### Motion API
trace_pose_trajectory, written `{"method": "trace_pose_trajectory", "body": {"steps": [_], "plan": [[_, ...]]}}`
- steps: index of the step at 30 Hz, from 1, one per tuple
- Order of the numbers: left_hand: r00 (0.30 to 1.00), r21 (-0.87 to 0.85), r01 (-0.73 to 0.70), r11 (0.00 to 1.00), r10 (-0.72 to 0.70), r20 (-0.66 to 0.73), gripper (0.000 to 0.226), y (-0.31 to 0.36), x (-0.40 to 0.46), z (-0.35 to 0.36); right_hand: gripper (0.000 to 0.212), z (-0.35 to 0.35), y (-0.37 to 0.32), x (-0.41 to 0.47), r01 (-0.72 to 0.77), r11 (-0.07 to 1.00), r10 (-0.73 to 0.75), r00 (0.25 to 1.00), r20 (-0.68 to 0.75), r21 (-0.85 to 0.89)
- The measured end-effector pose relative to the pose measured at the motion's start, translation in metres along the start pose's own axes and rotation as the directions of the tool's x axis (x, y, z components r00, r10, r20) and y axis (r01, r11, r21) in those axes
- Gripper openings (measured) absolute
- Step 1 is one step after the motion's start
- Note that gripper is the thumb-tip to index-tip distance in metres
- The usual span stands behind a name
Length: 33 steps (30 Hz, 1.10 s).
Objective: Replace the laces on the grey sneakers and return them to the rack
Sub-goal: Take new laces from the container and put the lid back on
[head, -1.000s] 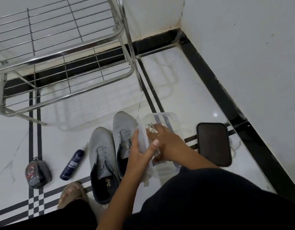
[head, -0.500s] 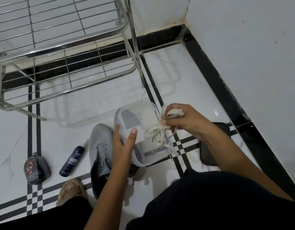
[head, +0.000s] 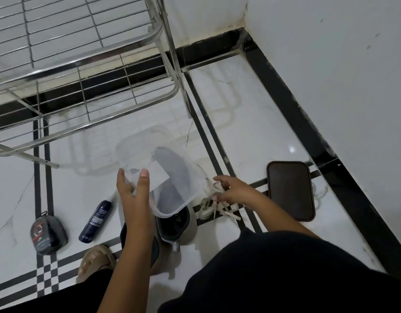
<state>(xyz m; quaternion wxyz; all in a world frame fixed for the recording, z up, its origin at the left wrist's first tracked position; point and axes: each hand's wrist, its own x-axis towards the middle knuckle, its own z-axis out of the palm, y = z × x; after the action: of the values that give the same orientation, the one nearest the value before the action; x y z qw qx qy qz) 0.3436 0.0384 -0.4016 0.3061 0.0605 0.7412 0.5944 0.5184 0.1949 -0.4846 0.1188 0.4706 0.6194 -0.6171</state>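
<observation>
My left hand [head: 133,188] grips the clear plastic tub [head: 159,175] over the grey sneakers [head: 177,227]; my right hand [head: 231,190] pinches tangled white laces [head: 215,208] on the floor. They could knot further if yanked.

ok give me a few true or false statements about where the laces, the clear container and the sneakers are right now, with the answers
1. The left hand holds the clear plastic container above the grey sneakers. True.
2. The white laces are inside the container. False: they are outside it, at the right hand, trailing onto the floor.
3. The sneakers sit on the metal rack. False: they are on the floor, in front of the rack.
4. A dark lid lies flat on the floor to the right of the right hand. True.
5. A dark spray can stands upright beside the sneakers. False: it lies on its side.
</observation>
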Motion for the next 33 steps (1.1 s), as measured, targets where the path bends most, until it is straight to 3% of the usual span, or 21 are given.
{"method": "trace_pose_trajectory", "body": {"steps": [2, 4, 6, 8, 10, 12, 16, 18, 21, 23, 25, 28, 30, 32, 33], "plan": [[0.999, 0.014, -0.011, 1.0, 0.011, 0.046, 0.096, 0.0, -0.001, 0.004, 0.065, -0.019, 0.005, -0.004, -0.021, 0.998, 0.022, 0.999, -0.03, 0.056], [0.995, 0.017, -0.026, 1.0, 0.024, 0.094, 0.092, -0.003, -0.002, 0.01, 0.045, -0.046, 0.021, -0.01, -0.064, 0.998, 0.057, 0.958, -0.282, -0.014], [0.992, 0.022, -0.017, 1.0, 0.015, 0.129, 0.089, -0.007, -0.005, 0.017, 0.035, -0.065, 0.049, -0.018, -0.248, 0.959, 0.12, 0.794, -0.596, -0.138], [0.984, 0.054, -0.008, 0.999, -0.001, 0.176, 0.093, -0.012, -0.012, 0.026, 0.068, -0.071, 0.073, -0.029, -0.504, 0.846, 0.22, 0.628, -0.747, -0.175], [0.968, 0.06, 0.007, 0.998, -0.022, 0.249, 0.093, -0.016, -0.02, 0.036, 0.115, -0.07, 0.091, -0.036, -0.647, 0.755, 0.363, 0.55, -0.752, -0.108], [0.947, 0.044, 0.013, 0.999, -0.026, 0.319, 0.085, -0.02, -0.029, 0.044, 0.135, -0.066, 0.104, -0.039, -0.692, 0.72, 0.456, 0.524, -0.719, -0.047], [0.927, 0.026, 0.129, 0.991, -0.13, 0.352, 0.09, -0.029, -0.04, 0.049, 0.135, -0.064, 0.108, -0.039, -0.72, 0.693, 0.457, 0.474, -0.753, -0.032], [0.926, 0.041, 0.134, 0.99, -0.14, 0.351, 0.09, -0.03, -0.041, 0.048, 0.108, -0.067, 0.097, -0.042, -0.678, 0.733, 0.35, 0.443, -0.825, -0.052], [0.935, 0.038, 0.117, 0.992, -0.124, 0.332, 0.082, -0.03, -0.039, 0.047, 0.04, -0.066, 0.07, -0.047, -0.438, 0.868, -0.016, 0.448, -0.894, -0.234], [0.942, 0.013, 0.139, 0.99, -0.136, 0.306, 0.082, -0.03, -0.037, 0.046, 0.027, -0.051, 0.049, -0.049, -0.276, 0.859, -0.248, 0.512, -0.823, -0.431], [0.945, 0.008, 0.156, 0.988, -0.152, 0.289, 0.079, -0.029, -0.034, 0.046, 0.032, -0.027, 0.033, -0.045, -0.157, 0.793, -0.378, 0.631, -0.677, -0.589], [0.951, 0.044, 0.112, 0.993, -0.12, 0.286, 0.057, -0.029, -0.035, 0.047, 0.036, 0.008, 0.02, -0.032, -0.055, 0.8, -0.278, 0.848, -0.45, -0.598], [0.951, 0.066, 0.098, 0.993, -0.113, 0.289, 0.053, -0.028, -0.036, 0.045, 0.032, 0.017, 0.022, -0.022, -0.034, 0.883, -0.15, 0.925, -0.349, -0.469], [0.949, 0.09, 0.081, 0.993, -0.104, 0.296, 0.053, -0.026, -0.036, 0.042, 0.034, 0.013, 0.03, -0.013, -0.05, 0.914, -0.155, 0.874, -0.461, -0.402], [0.948, 0.093, 0.08, 0.992, -0.105, 0.299, 0.052, -0.025, -0.037, 0.042, 0.035, 0.003, 0.037, -0.012, -0.056, 0.935, -0.17, 0.796, -0.581, -0.351]]}}
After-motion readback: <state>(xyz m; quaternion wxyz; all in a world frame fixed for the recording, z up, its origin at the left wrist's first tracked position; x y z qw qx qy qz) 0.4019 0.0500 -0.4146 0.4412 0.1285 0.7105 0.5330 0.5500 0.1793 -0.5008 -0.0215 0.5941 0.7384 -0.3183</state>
